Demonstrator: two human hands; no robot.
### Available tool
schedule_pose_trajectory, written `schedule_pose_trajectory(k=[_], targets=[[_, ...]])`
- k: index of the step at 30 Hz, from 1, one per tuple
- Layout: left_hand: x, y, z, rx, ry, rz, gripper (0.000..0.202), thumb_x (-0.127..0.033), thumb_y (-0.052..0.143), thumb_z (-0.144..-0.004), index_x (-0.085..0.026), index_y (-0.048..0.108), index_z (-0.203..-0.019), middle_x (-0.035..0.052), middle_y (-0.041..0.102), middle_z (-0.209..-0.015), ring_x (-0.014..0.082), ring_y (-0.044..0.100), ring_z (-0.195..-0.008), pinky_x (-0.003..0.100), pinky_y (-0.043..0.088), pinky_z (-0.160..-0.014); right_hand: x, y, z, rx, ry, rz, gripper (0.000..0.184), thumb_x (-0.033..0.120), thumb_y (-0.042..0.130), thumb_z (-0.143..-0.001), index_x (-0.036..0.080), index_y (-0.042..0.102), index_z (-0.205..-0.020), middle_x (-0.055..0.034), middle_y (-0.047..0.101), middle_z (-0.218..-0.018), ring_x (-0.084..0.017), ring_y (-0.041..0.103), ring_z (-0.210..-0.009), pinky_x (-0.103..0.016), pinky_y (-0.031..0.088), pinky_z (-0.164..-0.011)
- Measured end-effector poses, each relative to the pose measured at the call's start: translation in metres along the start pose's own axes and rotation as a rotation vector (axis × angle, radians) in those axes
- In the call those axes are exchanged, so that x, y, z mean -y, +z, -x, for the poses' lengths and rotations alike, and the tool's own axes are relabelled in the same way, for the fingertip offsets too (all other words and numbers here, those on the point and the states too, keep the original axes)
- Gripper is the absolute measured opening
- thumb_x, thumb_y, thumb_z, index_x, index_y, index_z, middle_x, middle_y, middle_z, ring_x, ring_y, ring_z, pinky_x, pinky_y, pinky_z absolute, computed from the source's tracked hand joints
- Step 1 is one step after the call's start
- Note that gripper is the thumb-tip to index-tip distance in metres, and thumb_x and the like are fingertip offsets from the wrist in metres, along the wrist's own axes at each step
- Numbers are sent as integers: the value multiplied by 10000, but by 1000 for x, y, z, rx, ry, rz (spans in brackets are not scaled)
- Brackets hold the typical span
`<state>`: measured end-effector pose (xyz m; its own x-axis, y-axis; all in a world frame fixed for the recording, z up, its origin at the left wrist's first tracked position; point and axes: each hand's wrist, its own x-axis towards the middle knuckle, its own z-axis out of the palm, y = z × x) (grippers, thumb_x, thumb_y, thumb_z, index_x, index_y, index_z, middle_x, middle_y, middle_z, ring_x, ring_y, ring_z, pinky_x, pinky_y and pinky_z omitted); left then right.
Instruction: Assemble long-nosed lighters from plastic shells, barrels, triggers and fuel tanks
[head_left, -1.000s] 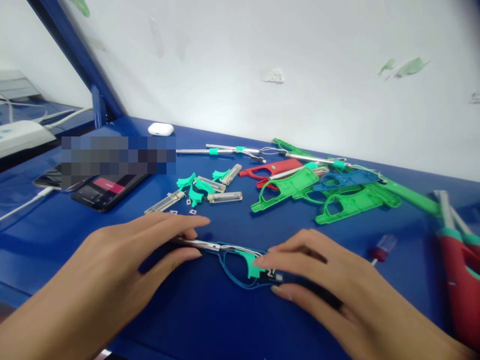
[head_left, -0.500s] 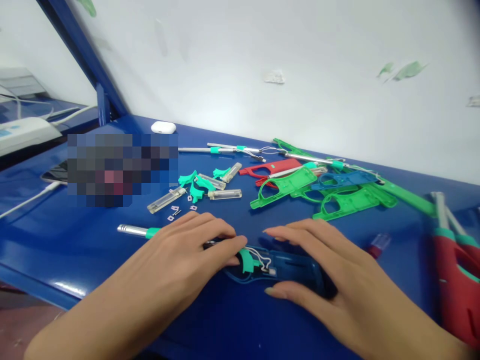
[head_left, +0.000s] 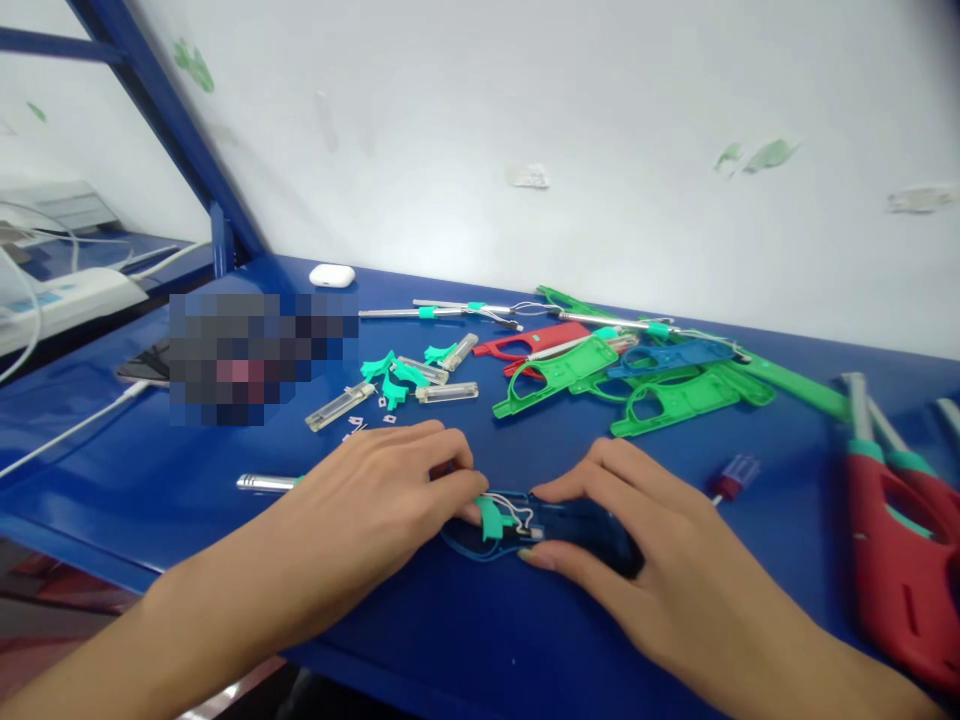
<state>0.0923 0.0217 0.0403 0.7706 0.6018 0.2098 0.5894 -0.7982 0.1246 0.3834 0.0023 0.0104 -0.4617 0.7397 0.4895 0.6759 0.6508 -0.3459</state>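
A blue lighter housing (head_left: 577, 527) lies open-side up on the table in front of me. In it sit a teal trigger (head_left: 491, 519) and looped white wires (head_left: 519, 508). My left hand (head_left: 386, 490) is closed over the housing's left part, thumb and fingertips beside the trigger; what lies under the palm is hidden. Beyond that hand, a metal lighter tube (head_left: 264, 483) sticks out to the left. Around the housing's right end, my right hand (head_left: 649, 525) grips with thumb on the near edge and fingertips on the far edge.
Green lighter housings (head_left: 679, 405), a red one (head_left: 529, 342) and clear fuel tanks (head_left: 448, 392) lie behind my hands. At right are red assembled lighters (head_left: 904, 570) and a screwdriver (head_left: 735, 478). A white earbud case (head_left: 332, 275) sits at the back left.
My right thumb and fingers have closed in on the edges of the blue housing. My left hand stays over the trigger area. The camera view has shifted slightly.
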Motion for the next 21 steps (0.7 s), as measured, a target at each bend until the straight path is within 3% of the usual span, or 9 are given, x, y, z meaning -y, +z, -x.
schedule_pose_trajectory(k=[5, 10, 21], targets=[[-4, -3, -9, -21, 16, -83, 459, 85, 548, -902, -225, 769, -1158, 57, 815, -1127, 257, 758, -873, 381, 498, -702, -3, -3, -2, 10, -66, 25, 310, 571, 516, -1254, 322, 686, -1180, 13, 784, -1010, -195, 820, -921, -346, 641, -782], [-8, -7, -16, -33, 30, -102, 359, 21, 585, -880, -201, 800, -1063, 70, 824, -1050, 280, 771, -811, 403, 503, -662, -3, -4, -5, 2, -62, 51, 335, 577, 494, -1259, 318, 689, -1172, 14, 790, -974, -197, 835, -902, -351, 650, -754], [-6, -8, -16, -30, -26, -72, 418, 73, 524, -967, -251, 789, -961, 4, 796, -953, 235, 802, -769, 392, 483, -626, -2, -2, -4, 6, -90, 20, 243, 464, 520, -1265, 286, 670, -1195, 8, 799, -997, -218, 824, -921, -384, 661, -782]])
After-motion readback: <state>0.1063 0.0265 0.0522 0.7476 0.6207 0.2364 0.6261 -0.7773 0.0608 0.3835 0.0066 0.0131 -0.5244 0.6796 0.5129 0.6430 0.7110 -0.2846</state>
